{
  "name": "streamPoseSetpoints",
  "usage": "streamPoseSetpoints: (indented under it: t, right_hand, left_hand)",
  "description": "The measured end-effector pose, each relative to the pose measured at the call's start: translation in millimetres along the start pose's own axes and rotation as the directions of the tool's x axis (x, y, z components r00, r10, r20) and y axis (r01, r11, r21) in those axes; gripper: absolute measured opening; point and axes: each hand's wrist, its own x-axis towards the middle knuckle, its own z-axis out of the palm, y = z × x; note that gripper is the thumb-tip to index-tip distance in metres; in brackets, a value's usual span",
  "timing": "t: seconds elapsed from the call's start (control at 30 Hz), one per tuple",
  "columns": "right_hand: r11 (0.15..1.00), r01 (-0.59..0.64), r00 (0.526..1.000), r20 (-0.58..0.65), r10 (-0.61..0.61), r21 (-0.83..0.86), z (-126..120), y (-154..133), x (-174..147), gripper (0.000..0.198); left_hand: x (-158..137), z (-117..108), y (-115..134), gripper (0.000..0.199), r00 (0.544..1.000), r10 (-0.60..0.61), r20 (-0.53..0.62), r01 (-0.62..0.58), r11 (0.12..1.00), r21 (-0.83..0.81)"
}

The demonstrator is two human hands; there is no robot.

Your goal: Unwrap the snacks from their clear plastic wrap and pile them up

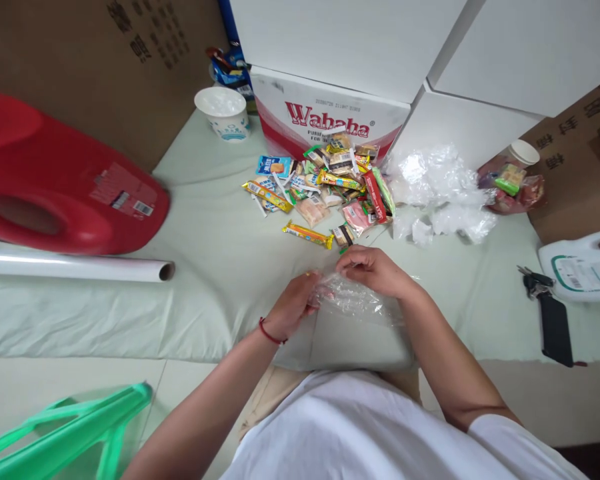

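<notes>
A clear plastic bag [355, 299] stretches between my two hands, close to my body over the pale green cloth [200, 300]. My left hand [295, 300], with a red string on its wrist, pinches the bag's left side. At its upper edge, the fingers of my right hand [373, 269] are closed on the plastic. Just beyond the hands lie a yellow-wrapped snack stick [307, 235] and a small packaged snack [343, 235]. Behind these is a heap of wrapped snacks [330, 180] in many colours. Whether anything is inside the bag I cannot make out.
Crumpled clear bags [437, 193] sit right of the heap, before a Wahaha carton [325, 110]. A paper cup [225, 113], red jug [80, 180] and film roll [80, 267] stand or lie left. Keys [534, 280], a black phone [555, 327] and a white jug [585, 267] are right.
</notes>
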Motion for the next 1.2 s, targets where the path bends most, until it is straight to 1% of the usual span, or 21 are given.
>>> streamPoseSetpoints:
  t: [0.1,0.13,0.2,0.23,0.3,0.33,0.37,0.4,0.47,0.57,0.63,0.67,0.77,0.87,0.9,0.97,1.1,1.13,1.2]
  right_hand:
    - [1.000,0.019,0.999,-0.034,-0.019,-0.011,-0.3,-1.9,7.1,0.014]
    - [1.000,0.023,0.999,-0.044,-0.023,-0.010,-0.3,-2.3,9.8,0.014]
    - [0.999,0.033,0.998,-0.044,-0.033,-0.007,0.7,-3.0,14.7,0.014]
    - [0.999,0.035,0.999,-0.037,-0.035,-0.004,1.9,-3.2,16.7,0.014]
    - [0.999,0.020,1.000,-0.024,-0.020,0.025,5.8,-3.0,19.9,0.017]
    - [0.999,0.007,1.000,-0.022,-0.006,0.053,8.2,-2.7,21.1,0.020]
    - [0.997,-0.007,1.000,-0.025,0.009,0.082,10.7,-2.2,22.0,0.022]
    - [0.994,-0.018,0.999,-0.034,0.022,0.106,13.1,-1.7,22.7,0.022]
    - [0.994,-0.013,0.997,-0.070,0.021,0.109,16.5,-0.8,23.2,0.017]
    - [0.996,0.078,0.984,-0.167,-0.069,0.047,17.7,-0.2,20.4,0.013]
    - [0.991,0.132,0.963,-0.238,-0.123,0.022,16.9,0.3,15.6,0.013]
    - [0.990,0.140,0.953,-0.273,-0.130,0.016,16.5,0.6,12.2,0.013]
    - [0.994,0.113,0.930,-0.354,-0.102,0.010,16.2,2.3,-0.7,0.014]
    - [0.997,0.076,0.923,-0.380,-0.063,0.021,18.1,4.6,-14.6,0.017]
    - [0.997,0.073,0.925,-0.377,-0.058,0.026,19.1,5.5,-18.6,0.019]
    - [0.996,0.080,0.932,-0.357,-0.063,0.034,21.3,7.4,-25.1,0.021]
    - [0.993,0.108,0.943,-0.321,-0.087,0.047,24.5,11.0,-31.5,0.025]
    - [0.992,0.117,0.943,-0.320,-0.095,0.051,24.9,11.7,-32.0,0.025]
    - [0.990,0.130,0.939,-0.327,-0.103,0.063,25.2,12.9,-32.4,0.024]
  left_hand:
    - [2.1,-1.5,0.8,0.042,0.996,0.083,0.031,-0.084,0.995,0.048]
    - [2.4,-2.3,-0.6,0.041,0.993,0.112,0.024,-0.113,0.992,0.052]
    - [2.5,-4.0,-4.4,0.039,0.979,0.200,-0.044,-0.197,0.978,0.075]
    - [2.3,-4.9,-6.1,0.040,0.963,0.252,-0.098,-0.242,0.965,0.099]
    - [1.3,-6.5,-8.0,0.040,0.915,0.354,-0.193,-0.323,0.930,0.173]
    - [0.7,-7.1,-8.0,0.035,0.896,0.390,-0.213,-0.349,0.914,0.207]
    - [0.2,-7.6,-7.4,0.029,0.885,0.412,-0.216,-0.364,0.902,0.231]
    - [-0.2,-8.0,-6.6,0.024,0.884,0.419,-0.208,-0.368,0.898,0.242]
    - [-0.2,-8.4,-5.1,0.020,0.889,0.411,-0.202,-0.362,0.901,0.238]
    - [1.7,-9.0,-6.1,0.021,0.888,0.391,-0.243,-0.341,0.913,0.223]
    - [3.8,-10.2,-9.0,0.021,0.882,0.383,-0.275,-0.335,0.919,0.207]
    - [5.0,-11.2,-10.7,0.020,0.879,0.380,-0.290,-0.334,0.922,0.195]
    - [8.2,-14.9,-15.0,0.020,0.865,0.370,-0.339,-0.333,0.929,0.164]
    - [9.5,-17.1,-16.3,0.022,0.847,0.365,-0.387,-0.334,0.931,0.147]
    - [9.1,-17.1,-16.0,0.022,0.847,0.368,-0.383,-0.338,0.930,0.147]
    - [7.0,-15.6,-14.2,0.022,0.855,0.401,-0.329,-0.364,0.916,0.171]
    - [1.0,-9.8,-9.9,0.027,0.850,0.511,-0.131,-0.464,0.842,0.276]
    - [0.1,-8.5,-9.7,0.031,0.852,0.516,-0.088,-0.476,0.834,0.279]
    - [-0.5,-6.8,-11.3,0.041,0.872,0.488,-0.019,-0.469,0.847,0.250]
